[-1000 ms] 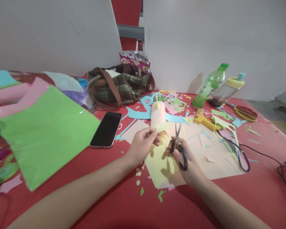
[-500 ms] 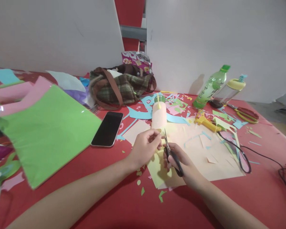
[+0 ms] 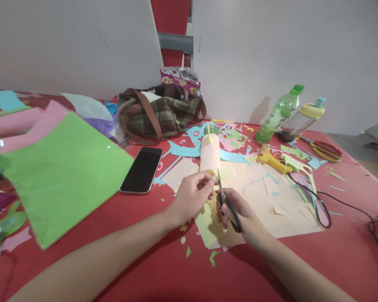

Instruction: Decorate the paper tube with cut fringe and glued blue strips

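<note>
My right hand (image 3: 234, 212) grips a pair of scissors (image 3: 229, 207) by its black handles, the slim blades pointing up and away from me. Close to the blades, my left hand (image 3: 195, 195) pinches a small piece of yellow paper (image 3: 210, 172), mostly hidden by the fingers. Just beyond both hands is a pale pink paper cylinder (image 3: 210, 153) with a green top and a thin yellow strip on it. Yellow and cream paper sheets (image 3: 258, 209) lie under the hands.
A black phone (image 3: 141, 170) and a green sheet (image 3: 66, 176) lie left. Behind sits a plaid bag (image 3: 164, 113). To the right are a yellow glue gun (image 3: 272, 161) with a black cord, a green bottle (image 3: 280, 113), a clear cup (image 3: 302, 121) and larger scissors (image 3: 326, 151). Paper scraps litter the red table.
The hands have barely moved. The paper bit that showed between the left fingers and the blades is less visible now.
</note>
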{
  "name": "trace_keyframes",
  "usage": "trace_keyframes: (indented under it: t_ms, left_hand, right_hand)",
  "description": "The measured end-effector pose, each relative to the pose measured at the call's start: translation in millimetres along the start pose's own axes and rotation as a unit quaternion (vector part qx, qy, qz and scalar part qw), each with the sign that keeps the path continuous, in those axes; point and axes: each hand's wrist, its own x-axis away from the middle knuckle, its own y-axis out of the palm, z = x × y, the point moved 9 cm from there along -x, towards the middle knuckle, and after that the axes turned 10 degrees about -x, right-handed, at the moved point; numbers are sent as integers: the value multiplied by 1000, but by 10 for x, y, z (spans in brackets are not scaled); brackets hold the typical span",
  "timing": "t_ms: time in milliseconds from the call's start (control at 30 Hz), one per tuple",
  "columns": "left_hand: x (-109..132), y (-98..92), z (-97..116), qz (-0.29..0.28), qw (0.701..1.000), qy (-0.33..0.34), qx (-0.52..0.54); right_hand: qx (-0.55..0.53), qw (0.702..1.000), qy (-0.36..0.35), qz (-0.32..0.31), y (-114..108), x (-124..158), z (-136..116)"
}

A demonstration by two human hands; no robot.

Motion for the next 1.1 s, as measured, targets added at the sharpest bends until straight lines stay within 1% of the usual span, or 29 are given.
trace_keyframes:
  t_ms: [233,433,667,833,1100]
  left_hand:
    - [-15,-8,44,-9,1000,9,1]
    - [-46,-22,106,-38,998,28,-30]
    - [-85,-92,174,-84,990,44,-107]
    - [-99,-194,220,-83,974,69,-201]
    - [-107,-230,291,-99,955,85,-267]
  right_hand:
    - [9,1000,-8,4,2,1,-17]
    - [0,1000,-2,17,-24,11,-13]
    - [0,1000,8,18,-10,0,-8]
    - [9,1000,9,6,-1,4,21]
    - [20,999,35,-1,-6,13,99]
